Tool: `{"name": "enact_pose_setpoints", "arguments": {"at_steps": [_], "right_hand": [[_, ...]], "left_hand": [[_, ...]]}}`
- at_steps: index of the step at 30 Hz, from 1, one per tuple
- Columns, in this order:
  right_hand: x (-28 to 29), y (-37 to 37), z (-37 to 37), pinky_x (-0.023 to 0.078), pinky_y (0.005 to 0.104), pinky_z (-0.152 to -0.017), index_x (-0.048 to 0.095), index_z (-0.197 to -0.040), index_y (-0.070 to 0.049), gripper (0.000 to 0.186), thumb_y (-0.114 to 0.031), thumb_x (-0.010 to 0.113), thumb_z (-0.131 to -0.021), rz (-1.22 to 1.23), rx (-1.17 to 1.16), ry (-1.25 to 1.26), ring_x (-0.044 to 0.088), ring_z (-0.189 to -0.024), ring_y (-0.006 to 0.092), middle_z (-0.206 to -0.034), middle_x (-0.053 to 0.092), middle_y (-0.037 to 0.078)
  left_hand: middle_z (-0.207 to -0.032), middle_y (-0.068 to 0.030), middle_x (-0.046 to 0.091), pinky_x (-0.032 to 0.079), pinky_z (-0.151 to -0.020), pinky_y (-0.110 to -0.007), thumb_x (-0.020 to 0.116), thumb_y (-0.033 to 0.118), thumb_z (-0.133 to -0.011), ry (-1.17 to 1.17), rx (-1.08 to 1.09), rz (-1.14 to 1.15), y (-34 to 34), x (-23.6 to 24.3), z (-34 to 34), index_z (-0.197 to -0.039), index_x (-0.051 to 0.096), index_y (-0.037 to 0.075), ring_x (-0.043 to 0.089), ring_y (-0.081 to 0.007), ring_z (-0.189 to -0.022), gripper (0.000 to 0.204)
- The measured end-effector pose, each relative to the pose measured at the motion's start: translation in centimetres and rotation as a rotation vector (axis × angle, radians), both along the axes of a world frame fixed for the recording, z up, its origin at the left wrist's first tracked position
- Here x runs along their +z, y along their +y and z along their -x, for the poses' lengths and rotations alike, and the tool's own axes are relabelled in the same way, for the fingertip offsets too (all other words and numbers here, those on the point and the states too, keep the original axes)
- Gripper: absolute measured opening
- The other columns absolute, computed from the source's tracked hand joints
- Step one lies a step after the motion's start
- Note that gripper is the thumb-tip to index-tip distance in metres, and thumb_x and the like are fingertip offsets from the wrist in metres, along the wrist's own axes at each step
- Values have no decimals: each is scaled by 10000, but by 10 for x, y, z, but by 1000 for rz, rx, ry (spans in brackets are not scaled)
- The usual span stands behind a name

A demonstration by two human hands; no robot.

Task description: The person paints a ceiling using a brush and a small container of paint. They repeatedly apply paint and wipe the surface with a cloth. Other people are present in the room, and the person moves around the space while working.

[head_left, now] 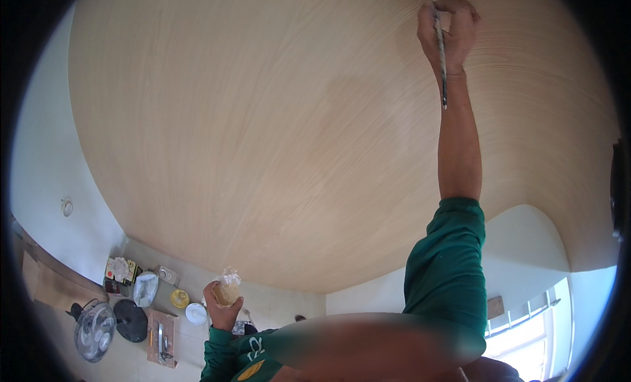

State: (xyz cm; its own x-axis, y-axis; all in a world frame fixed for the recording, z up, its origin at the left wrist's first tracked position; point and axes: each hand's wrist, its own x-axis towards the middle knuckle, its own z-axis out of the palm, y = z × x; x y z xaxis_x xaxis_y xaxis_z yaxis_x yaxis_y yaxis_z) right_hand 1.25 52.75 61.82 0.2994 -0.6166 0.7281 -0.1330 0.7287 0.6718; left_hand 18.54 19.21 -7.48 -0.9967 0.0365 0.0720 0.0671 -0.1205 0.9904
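Two hands: right hand (453, 37) up by the wood-grain panel (263, 139), left hand (222, 308) far below it, well apart
Right grip: thumb and fingers pinched together on a slender stained tool (441, 60); its handle runs down past the wrist, its upper end meets the edge of the view, so I cannot tell whether it touches the panel
Left grip: fingers and thumb closed around a small cup (227, 294)
Shirt marks: white print (256, 346) and a yellow emblem (252, 369) on the green shirt, below and right of the left grip
Cup contents: something pale yellowish, with crumpled clear plastic (230, 276) standing above
Containers left of the left grip: a white round lid or tub (196, 313) nearest, then a yellow round one (179, 298), then a white plastic bag (145, 289); what they hold is too small to tell
Box: yellow and black (110, 269), farther left, crumpled white material (119, 269) on top
Floor, lower left of that grip: a board (162, 356) with tools on it, a black disc (131, 320), a fan (94, 331)
In the way: green sleeve (450, 257) below the right grip, covering part of the panel
Window: bright (526, 346), far below the right grip
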Motion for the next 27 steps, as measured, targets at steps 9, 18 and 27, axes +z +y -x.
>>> {"name": "enact_pose_setpoints", "arguments": {"at_steps": [9, 18, 27], "right_hand": [[29, 25, -41, 444, 427, -968, 524, -1326, -89, 637, -377, 857, -866, -264, -305, 399, 496, -1234, 300, -1345, 445, 173], [66, 13, -6, 416, 453, -988, 508, -1341, -88, 686, -406, 863, -849, -15, -199, 541, 468, -1255, 311, -1353, 432, 174], [33, 35, 13, 388, 479, -1008, 492, -1356, -87, 735, -436, 869, -831, -38, -249, 503, 440, -1276, 321, -1362, 420, 174]], "left_hand": [[-1260, -150, 512, 448, -1065, -420, 859, 103, -645, -22, 1, 32, 0, 2, -1, -1319, 481, 14, 540, -305, -1194, 778], [-1261, -147, 506, 443, -1069, -420, 859, 99, -644, -15, 40, 47, 7, 2, 0, -1322, 476, 12, 535, -300, -1193, 783], [-1259, -145, 500, 420, -1091, -427, 859, 90, -651, -46, 62, 67, 10, 1, -5, -1339, 468, 13, 515, -303, -1214, 795]]}}
